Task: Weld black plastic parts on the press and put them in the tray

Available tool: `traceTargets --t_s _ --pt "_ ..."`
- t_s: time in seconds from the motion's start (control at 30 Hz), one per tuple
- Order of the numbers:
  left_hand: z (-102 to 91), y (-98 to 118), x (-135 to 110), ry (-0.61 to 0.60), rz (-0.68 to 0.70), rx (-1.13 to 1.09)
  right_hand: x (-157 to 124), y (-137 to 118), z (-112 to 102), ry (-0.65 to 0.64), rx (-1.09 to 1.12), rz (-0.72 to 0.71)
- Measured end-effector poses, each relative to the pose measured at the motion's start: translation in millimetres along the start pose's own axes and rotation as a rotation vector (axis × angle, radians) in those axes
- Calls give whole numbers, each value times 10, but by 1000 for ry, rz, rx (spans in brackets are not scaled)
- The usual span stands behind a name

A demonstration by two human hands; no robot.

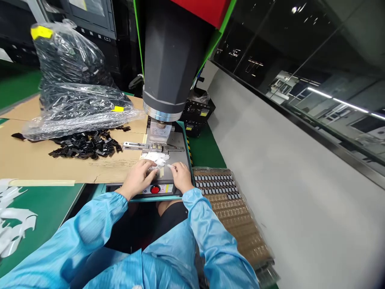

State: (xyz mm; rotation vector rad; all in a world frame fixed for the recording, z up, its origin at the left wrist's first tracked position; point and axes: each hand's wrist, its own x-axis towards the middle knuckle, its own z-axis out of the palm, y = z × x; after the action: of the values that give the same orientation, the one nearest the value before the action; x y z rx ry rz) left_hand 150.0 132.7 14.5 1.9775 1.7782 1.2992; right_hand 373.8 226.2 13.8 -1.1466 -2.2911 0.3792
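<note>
Head view: the press (164,64) stands over a metal fixture (156,146). Just in front of the press lies a pile of white pieces (156,157). The left hand (137,176) is half curled at the pile's near edge, thumb and forefinger slightly parted; whether it grips a piece I cannot tell. The right hand (182,176) seems to pinch one small white piece (171,166) between thumb and fingertip. Left of the press, black parts (87,145) and plastic bags (75,104) lie on cardboard (60,168) over the surface (54,200). Right of the press and nearer the person is a tray (237,224) of grey-tipped parts (215,184).
</note>
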Motion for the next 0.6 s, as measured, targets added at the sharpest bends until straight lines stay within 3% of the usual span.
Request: traceTargets --t_s 0.23,0.43,0.5,0.6 --pt "-16 214 63 -134 -83 -498 -70 -420 -113 -161 464 4" --pt "-131 67 87 -72 -275 -619 97 -510 13 -118 811 172" --pt "-172 -41 149 -10 -338 -600 184 -446 61 -61 802 205" --pt "-214 -242 330 113 -330 -461 353 -330 102 88 580 177"
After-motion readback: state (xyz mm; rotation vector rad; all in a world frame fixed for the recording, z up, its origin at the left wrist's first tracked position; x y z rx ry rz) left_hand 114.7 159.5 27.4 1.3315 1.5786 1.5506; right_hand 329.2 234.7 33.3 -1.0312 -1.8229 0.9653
